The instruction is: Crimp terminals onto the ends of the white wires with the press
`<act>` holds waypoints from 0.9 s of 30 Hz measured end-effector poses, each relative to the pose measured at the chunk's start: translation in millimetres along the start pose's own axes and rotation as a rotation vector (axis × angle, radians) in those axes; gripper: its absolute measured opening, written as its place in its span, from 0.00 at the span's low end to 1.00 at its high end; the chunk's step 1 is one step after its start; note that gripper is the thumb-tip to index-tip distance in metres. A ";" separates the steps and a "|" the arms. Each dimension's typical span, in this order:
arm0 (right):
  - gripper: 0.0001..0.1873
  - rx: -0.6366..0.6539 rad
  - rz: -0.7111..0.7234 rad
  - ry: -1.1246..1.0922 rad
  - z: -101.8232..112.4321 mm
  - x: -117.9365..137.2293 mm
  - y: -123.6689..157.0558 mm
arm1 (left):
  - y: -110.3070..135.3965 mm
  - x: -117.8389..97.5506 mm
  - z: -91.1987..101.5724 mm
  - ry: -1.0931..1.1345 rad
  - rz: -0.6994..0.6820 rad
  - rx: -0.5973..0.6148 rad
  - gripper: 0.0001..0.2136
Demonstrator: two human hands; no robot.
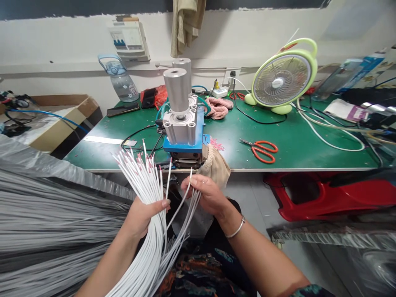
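Observation:
My left hand (148,212) is wrapped round a thick bundle of white cables (144,181); many of their upper ends show short pinkish-red wire tips. A few thinner-looking cables (188,214) run up into my right hand (206,192). Its thumb and fingers pinch one of them, whose white end (191,170) points up at the front of a machine. That machine (182,132) has a blue plate, a metal block and two upright silver cylinders, and stands at the bench's front edge. A beige cloth bag (215,165) hangs at its lower right.
On the green bench (229,154) lie orange-handled scissors (262,150), a steel ruler (109,141), a phone (123,109) and a pink knitted item (219,107). A green fan (283,78) and a water bottle (122,82) stand behind. More cables (55,222) lie left; a red stool (334,194) is right.

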State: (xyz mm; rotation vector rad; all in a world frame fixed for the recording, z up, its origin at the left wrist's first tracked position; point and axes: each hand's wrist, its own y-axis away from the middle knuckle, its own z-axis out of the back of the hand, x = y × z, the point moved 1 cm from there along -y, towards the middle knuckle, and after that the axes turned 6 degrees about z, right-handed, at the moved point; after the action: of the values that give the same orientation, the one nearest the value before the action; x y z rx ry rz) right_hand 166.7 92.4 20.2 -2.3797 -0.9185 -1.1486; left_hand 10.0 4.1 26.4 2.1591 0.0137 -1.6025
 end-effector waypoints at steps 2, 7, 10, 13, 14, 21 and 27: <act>0.13 -0.022 -0.002 0.004 -4.6 0.0 -0.6 | 0.4 1.4 -3.9 -0.047 -0.023 0.011 0.14; 0.11 -0.155 -0.025 0.169 -17.4 0.1 -3.0 | 0.0 4.1 -7.6 -0.101 -0.056 0.055 0.19; 0.09 -0.293 -0.022 0.048 -20.5 2.4 -6.9 | -1.2 0.2 -1.8 0.003 -0.017 0.032 0.14; 0.09 -0.379 -0.043 -0.092 -21.7 5.6 -12.1 | -2.2 -9.0 4.7 0.139 0.022 -0.026 0.12; 0.10 -0.391 -0.053 -0.130 -22.0 6.4 -14.0 | -2.5 -12.2 6.3 0.172 0.034 -0.047 0.12; 0.14 -0.416 -0.054 -0.192 -20.7 5.6 -18.9 | -4.7 -18.6 10.2 0.313 0.119 -0.126 0.13; 0.13 -0.189 0.010 0.125 -8.6 5.3 -5.5 | -4.5 -10.0 6.9 0.242 0.173 -0.057 0.12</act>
State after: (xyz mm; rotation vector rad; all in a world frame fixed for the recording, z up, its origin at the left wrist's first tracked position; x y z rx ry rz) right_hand 160.5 93.9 29.9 -2.4210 -0.7873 -1.4185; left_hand -0.6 8.2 32.4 2.2305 -0.0509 -1.2258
